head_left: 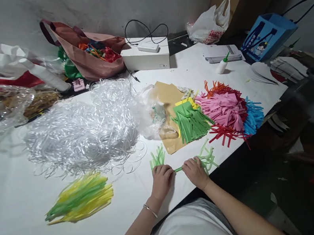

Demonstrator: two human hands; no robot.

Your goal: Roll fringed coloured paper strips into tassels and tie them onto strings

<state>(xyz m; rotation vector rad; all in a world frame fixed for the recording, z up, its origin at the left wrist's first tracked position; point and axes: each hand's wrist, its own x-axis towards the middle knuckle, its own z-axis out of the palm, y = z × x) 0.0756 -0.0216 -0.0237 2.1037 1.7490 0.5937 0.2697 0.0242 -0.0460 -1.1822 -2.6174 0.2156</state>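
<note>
A light green paper tassel [178, 169] lies across the white table [139, 224] at its front edge, rolled narrow in the middle, with loose fringe at both ends. My left hand [161, 177] is closed over its left part, fingers bent down onto it. On the right part rests my right hand [194, 170], its fingers curled over the roll. Just beyond is a stack of darker green fringed paper [192, 121] on brown paper [173, 143]. To the left lies a bundle of yellow and green strips [80, 198].
A big heap of clear plastic string [83, 129] covers the middle left. Pink tassels [224, 112] and blue ones [253, 115] pile up at right. A glue bottle [222, 66], a white box [147, 57], a pink bag [89, 56] and a blue bag [268, 34] stand behind.
</note>
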